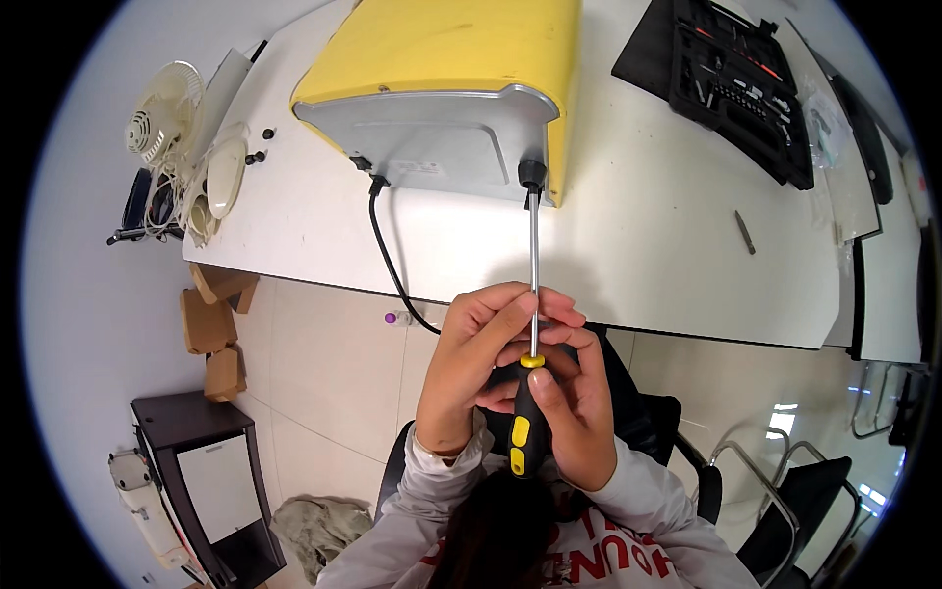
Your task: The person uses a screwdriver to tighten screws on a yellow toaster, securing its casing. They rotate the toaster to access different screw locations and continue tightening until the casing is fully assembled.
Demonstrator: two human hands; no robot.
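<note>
The screwdriver (pixel 534 260) reaches over the front edge of the bench (pixel 687 285) to the black foot (pixel 531 174) near the right corner of the yellow box (pixel 446 49). The left hand (pixel 466 344) pinches the rod; the right hand (pixel 581 422) grips the handle. A slanted push could make the tip slip and scratch the box. The cord (pixel 386 243) hangs over the front edge, so the left arm could snag it. Room lies right of the box, toward the blade (pixel 745 233) near the right edge.
</note>
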